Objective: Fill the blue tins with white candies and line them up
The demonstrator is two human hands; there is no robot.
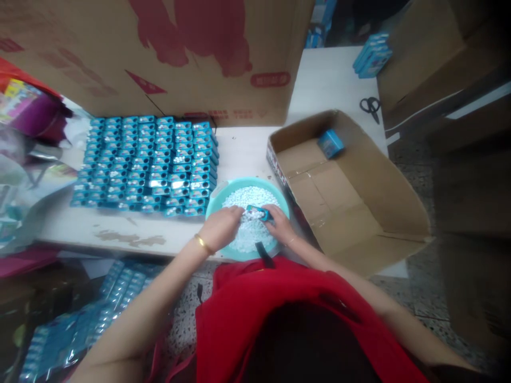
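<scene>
A light-green basin (282, 198) full of small white pellets (250, 196) stands at the table's front edge. Over it, my right hand (280, 226) grips the right end of a small blue box (263, 214). White pellets show at the box's left part. My left hand (223, 229), a gold bangle on its wrist, is closed above the basin's left side. Its fingertips are right beside the box's left end; what they pinch, if anything, is hidden. Left of the basin, many matching blue boxes (147, 159) stand in close rows, some with white pellets in their openings.
A shallow open carton (351, 213) sits right of the basin with one blue box (331, 143) in it. A large printed carton (223, 96) rises behind the rows. Black scissors (371, 108) and more blue boxes (372, 56) lie at the back right. Plastic-wrapped blue packs (88, 324) are lower left.
</scene>
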